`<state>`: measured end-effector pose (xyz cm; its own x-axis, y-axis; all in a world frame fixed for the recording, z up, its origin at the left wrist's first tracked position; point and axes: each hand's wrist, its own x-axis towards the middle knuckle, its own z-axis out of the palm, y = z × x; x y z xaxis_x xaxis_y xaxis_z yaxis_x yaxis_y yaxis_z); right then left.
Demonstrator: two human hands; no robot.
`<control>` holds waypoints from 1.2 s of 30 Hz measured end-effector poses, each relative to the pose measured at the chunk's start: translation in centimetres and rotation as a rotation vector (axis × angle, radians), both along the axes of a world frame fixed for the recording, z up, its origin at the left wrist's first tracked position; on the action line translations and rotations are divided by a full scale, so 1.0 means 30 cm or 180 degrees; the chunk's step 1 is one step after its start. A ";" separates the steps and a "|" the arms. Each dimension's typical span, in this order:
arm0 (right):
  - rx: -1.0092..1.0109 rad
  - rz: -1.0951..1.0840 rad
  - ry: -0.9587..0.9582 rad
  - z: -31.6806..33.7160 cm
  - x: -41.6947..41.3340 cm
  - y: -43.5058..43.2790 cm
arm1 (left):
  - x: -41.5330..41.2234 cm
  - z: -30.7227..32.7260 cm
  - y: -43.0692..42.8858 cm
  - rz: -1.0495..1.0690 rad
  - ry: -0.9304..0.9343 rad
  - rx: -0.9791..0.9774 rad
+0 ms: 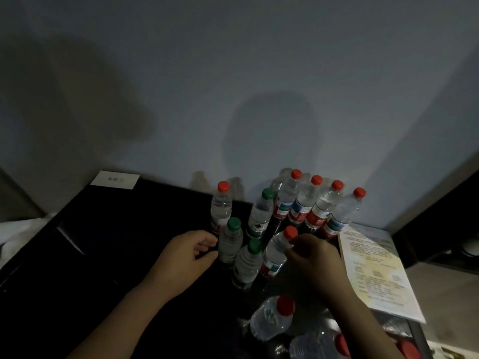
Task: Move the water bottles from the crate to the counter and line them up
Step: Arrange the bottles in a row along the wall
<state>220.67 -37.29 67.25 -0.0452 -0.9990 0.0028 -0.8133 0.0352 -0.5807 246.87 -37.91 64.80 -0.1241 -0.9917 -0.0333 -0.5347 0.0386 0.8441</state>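
Near the centre of the frame, over the dark counter [116, 242], the right hand [313, 257] pinches a red-capped bottle [276, 252] at its neck, fingers curled just under the cap. Whether its base already rests on the counter is lost in the dim light. To the left, the left hand [184, 257] is half open. Its thumb and fingers curve toward a green-capped bottle [230, 240], with the tips at its side but not wrapped round it, and I cannot tell whether they touch. A second green-capped bottle [248, 264] stands just beside both. Four red-capped bottles [315, 206] line the wall at the upper right of the cluster. More bottles [272, 320] lie at the lower right, probably in the crate, which I cannot make out.

Crowding looks like the main risk. A bottle held only by the neck can swing at its base, and setting it down off-square could tip the close green-capped neighbours one into the next. A careless nudge from the left hand could do the same. A paper sheet [375, 268] at the right narrows the free room there.
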 end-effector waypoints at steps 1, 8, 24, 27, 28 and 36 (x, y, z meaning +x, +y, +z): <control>-0.0015 -0.0018 0.0031 0.004 0.008 -0.007 | 0.004 -0.001 -0.017 -0.0038 0.0018 0.0004; -0.0107 0.0004 0.0189 0.033 0.025 -0.107 | 0.008 0.011 -0.147 -0.0057 0.0088 -0.0154; -0.0096 0.0227 0.0083 -0.086 0.021 -0.506 | -0.069 -0.037 -0.524 0.0315 -0.0466 -0.0142; -0.0013 0.0208 0.0156 -0.115 0.049 -0.556 | -0.058 -0.070 -0.588 0.0265 -0.0489 -0.0080; 0.0009 0.0181 0.0163 -0.122 0.059 -0.570 | -0.056 -0.076 -0.611 0.0218 -0.0497 -0.0072; 0.0211 0.0105 0.0296 -0.154 0.079 -0.631 | -0.067 -0.127 -0.729 -0.0148 -0.0739 -0.0061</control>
<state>223.04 -56.21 62.63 -0.0150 -0.9980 -0.0606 -0.8649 0.0434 -0.5000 244.87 -59.77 60.99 -0.1607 -0.9858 -0.0476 -0.7118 0.0824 0.6975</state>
